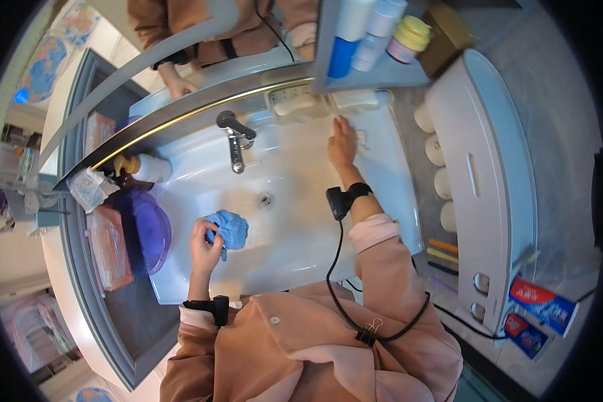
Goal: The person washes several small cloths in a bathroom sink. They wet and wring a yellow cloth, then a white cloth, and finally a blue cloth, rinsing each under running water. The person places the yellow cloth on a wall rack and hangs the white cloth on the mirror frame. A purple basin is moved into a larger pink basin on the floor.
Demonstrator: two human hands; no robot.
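Note:
My left hand (207,246) grips a crumpled blue cloth (232,230), which looks like a small towel, over the left part of the white washbasin (291,251). My right hand (342,143) reaches to the basin's back right, fingers stretched out and its fingertips at the front edge of a soap dish (326,108). Whether they touch the dish is unclear. White bars that look like soap (295,105) lie in the dish. A chrome faucet (236,143) stands at the back, between my hands. Below it is the drain (266,200).
Left of the basin are a purple plastic basin (153,233), a pump bottle (151,168) and a wrapped pink pack (111,248). A shelf with bottles and a yellow-lidded jar (409,37) overhangs the back right. A wall-mounted holder (475,176) with toothpaste tubes (542,304) stands right. A cable (331,281) hangs from my right wrist.

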